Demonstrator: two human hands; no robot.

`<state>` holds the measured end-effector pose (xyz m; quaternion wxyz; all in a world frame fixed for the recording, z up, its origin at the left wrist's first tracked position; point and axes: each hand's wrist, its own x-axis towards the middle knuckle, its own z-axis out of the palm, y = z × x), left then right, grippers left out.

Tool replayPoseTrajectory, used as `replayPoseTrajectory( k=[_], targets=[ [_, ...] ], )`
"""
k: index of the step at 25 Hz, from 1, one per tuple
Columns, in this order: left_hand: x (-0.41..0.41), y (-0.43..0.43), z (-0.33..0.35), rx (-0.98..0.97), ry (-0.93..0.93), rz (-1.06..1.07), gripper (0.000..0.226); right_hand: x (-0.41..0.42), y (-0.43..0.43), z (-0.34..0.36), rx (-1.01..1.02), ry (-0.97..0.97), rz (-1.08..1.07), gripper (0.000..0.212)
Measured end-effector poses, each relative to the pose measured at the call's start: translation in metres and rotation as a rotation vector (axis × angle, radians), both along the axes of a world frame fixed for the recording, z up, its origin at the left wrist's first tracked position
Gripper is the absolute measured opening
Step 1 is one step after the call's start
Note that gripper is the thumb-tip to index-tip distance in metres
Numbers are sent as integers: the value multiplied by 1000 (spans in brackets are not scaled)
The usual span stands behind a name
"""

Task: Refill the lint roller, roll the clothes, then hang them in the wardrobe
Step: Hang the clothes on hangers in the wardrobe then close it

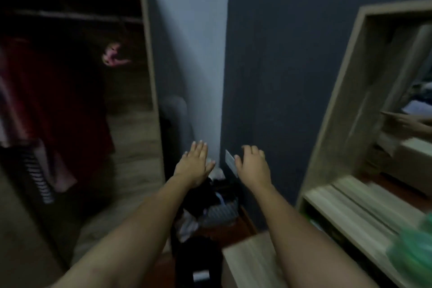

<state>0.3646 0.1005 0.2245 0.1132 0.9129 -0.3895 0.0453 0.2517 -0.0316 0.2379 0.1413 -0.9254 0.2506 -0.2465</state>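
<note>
Both my arms stretch forward, palms down. My left hand (195, 163) is open with fingers spread and holds nothing. My right hand (252, 163) is also open and empty, fingers slightly curled. To the left stands the open wooden wardrobe (149, 91), dark inside, with a dark red garment (46, 100) hanging in it and a striped garment (42, 180) lower down. No lint roller is in sight. The frame is blurred.
A basket of dark and pale clothes (217, 208) sits on the floor below my hands, against the dark blue wall (280, 54). A wooden-framed mirror and shelf unit (346, 110) stands at right, with a wooden surface (252, 262) and something green (416, 248) near it.
</note>
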Motion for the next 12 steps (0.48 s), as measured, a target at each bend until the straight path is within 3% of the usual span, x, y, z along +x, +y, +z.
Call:
replayPoseTrajectory(
  k=[7, 12],
  targets=[
    [158, 139, 133, -139, -315, 113, 67, 182, 113, 126, -114, -327, 325, 37],
    [283, 235, 220, -143, -531, 215, 93, 324, 206, 209, -196, -477, 450, 38]
  ],
)
